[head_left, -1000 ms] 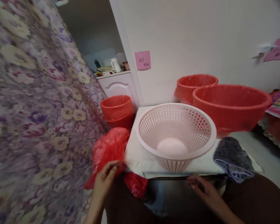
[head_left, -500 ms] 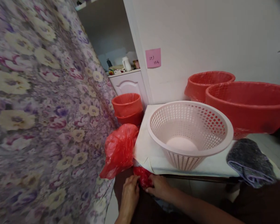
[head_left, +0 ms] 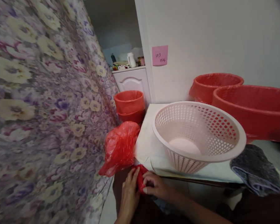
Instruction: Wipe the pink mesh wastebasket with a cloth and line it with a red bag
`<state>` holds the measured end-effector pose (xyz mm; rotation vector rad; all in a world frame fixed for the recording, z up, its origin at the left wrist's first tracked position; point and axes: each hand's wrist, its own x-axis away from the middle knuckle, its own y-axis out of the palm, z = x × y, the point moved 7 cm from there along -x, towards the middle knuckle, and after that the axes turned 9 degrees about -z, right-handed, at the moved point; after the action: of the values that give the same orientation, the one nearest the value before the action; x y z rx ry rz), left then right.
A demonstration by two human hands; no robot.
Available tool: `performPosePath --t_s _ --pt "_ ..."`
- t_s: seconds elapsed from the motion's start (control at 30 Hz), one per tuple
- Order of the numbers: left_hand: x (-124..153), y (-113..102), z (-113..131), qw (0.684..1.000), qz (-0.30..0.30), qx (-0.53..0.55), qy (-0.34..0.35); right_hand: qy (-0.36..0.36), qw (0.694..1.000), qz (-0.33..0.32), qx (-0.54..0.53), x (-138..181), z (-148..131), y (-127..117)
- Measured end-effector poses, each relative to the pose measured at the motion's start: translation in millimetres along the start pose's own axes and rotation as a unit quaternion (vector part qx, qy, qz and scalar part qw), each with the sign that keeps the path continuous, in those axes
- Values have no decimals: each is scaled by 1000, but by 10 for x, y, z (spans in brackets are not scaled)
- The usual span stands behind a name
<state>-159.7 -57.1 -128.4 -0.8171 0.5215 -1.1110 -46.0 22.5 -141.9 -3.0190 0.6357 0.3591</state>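
Both hands meet low in the view at the table's near left corner. My left hand (head_left: 130, 192) and my right hand (head_left: 156, 185) are closed on a small bunch of red plastic bag (head_left: 140, 182) between them. Just above hangs a larger puffed red plastic bag (head_left: 119, 147), beside the table edge. A pale pink perforated basket (head_left: 198, 134) stands on the white-covered table (head_left: 147, 146) to the right of my hands.
Two big red baskets (head_left: 252, 105) stand behind the pink one against the wall. Stacked red baskets (head_left: 129, 104) sit on the floor by a white cabinet (head_left: 132, 81). A grey cloth (head_left: 256, 171) lies at the table's right. A flowered fabric (head_left: 42, 109) fills the left side.
My right hand has crossed from the table's front edge to the left. My left hand dropped from the large bag. Both now grip the small red bag bunch.
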Motion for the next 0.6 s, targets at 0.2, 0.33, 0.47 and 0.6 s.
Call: performPosePath --t_s 0.2,0.33,0.47,0.6 --pt "62 -116 -98 988 44 150 8 -28 999 -14 -18 138 -419 254" --pt "98 -288 -262 955 107 275 0 57 993 71 -73 278 -226 16" --pt "13 -383 -307 922 141 359 -12 127 976 153 -84 424 162 -298" --pt "-63 -318 -108 913 119 391 13 163 965 174 -108 526 420 -405"
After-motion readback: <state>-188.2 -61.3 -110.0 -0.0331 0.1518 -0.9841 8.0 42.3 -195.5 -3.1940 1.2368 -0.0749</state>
